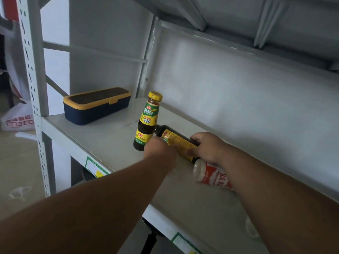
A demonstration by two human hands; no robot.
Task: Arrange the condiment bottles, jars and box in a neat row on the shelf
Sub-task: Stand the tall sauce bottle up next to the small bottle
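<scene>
A dark sauce bottle [146,123] with a yellow cap and green-yellow label stands upright on the grey shelf [102,136]. Just right of it a second dark bottle [177,140] with a yellow label lies on its side. My left hand [160,150] grips its near side and my right hand [209,147] holds its far end. A white jar [211,174] with a red label lies on its side below my right wrist, partly hidden by it. A navy box [96,107] with a yellow rim and dark lid sits at the shelf's left end.
The shelf's white back panel [238,92] rises close behind the bottles. A perforated upright post [34,88] stands at the left. Price labels [95,166] hang on the front edge. A white plastic bag [17,118] lies on the floor at left.
</scene>
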